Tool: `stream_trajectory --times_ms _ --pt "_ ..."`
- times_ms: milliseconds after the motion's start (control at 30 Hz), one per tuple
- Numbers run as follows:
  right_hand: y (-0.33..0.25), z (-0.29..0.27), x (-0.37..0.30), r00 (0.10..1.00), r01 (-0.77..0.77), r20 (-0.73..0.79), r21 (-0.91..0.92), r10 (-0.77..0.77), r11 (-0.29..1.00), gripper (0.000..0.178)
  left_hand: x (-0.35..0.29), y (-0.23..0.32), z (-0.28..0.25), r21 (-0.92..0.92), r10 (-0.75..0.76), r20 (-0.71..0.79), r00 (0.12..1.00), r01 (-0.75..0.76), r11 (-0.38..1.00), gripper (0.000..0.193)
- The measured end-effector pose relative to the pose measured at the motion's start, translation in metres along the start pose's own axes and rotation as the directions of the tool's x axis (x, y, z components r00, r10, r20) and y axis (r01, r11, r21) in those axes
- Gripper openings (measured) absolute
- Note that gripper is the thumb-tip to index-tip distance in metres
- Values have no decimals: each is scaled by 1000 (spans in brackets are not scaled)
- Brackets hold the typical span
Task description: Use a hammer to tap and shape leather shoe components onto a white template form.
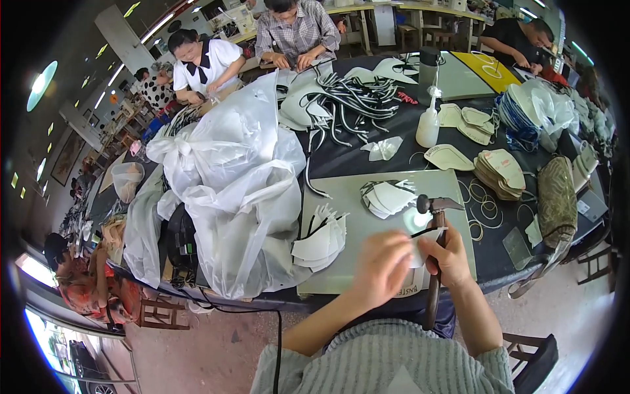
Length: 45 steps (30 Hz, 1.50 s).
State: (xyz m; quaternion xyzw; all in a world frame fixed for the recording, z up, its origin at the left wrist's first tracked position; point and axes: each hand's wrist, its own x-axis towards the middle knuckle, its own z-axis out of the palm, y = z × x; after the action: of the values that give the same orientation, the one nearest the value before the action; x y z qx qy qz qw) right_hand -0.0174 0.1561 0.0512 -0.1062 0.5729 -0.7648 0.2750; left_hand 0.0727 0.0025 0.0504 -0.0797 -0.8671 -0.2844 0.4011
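Observation:
My right hand (451, 255) is closed around a hammer (432, 299), its metal head up and its wooden handle pointing down toward me. By that hand's thumb is a white piece (417, 255) with a dark strip (423, 232) at its top, partly hidden by my fingers. Close beside it is my left hand (384, 268), fingers bent and smeared by motion; whether it grips anything is unclear. Both hands are over a pale board (328, 190). On the board lie a fanned stack of white pieces with dark strips (320, 241) and a second such stack (388, 198).
Large white plastic bags (230, 190) bulge at the left. Black-and-white cords (348, 105) spread at the back. A squeeze bottle (428, 125), stacked cream panels (500, 173), thin rings (484, 207) and a patterned pouch (558, 197) are to the right. Several people work around the table.

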Motion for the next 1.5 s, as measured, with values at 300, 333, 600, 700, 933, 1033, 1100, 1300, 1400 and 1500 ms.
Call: stream_trajectory --times_ms 300,333,600,700,933,1033,1100,1300,1400,1500 --pt "5 14 -8 991 67 127 -318 -27 946 29 -40 -45 -52 -495 -629 232 742 646 581 16" --pt "12 2 -5 991 75 132 -394 -24 916 28 -36 -56 -69 -397 -667 145 731 661 637 15" --pt "40 -37 -11 999 12 -32 -369 -26 929 23 -36 -100 -96 531 -424 51 904 336 778 18" --pt "29 -44 -9 996 -55 -82 -366 27 929 22 4 -75 -58 258 -271 83 959 242 935 20" --pt "47 -43 -3 994 -103 -62 -385 86 917 23 64 -136 47 149 -57 471 881 -15 989 31" --pt "48 -49 -6 988 -126 -130 -340 86 932 22 71 -129 56 215 -30 635 772 -139 967 39" --pt "48 -49 -4 989 -113 -129 -341 73 933 22 74 -122 51 307 -2 573 820 -212 928 33" --pt "45 -47 -5 994 -80 -96 -281 54 956 21 67 -98 28 87 -216 451 866 198 976 18" --pt "44 -55 -11 993 -97 -91 -210 80 973 20 59 -99 11 -122 -284 524 803 401 908 17" --pt "41 -61 -12 985 -167 -75 -206 155 964 21 38 -92 7 -237 -352 642 681 613 754 19"
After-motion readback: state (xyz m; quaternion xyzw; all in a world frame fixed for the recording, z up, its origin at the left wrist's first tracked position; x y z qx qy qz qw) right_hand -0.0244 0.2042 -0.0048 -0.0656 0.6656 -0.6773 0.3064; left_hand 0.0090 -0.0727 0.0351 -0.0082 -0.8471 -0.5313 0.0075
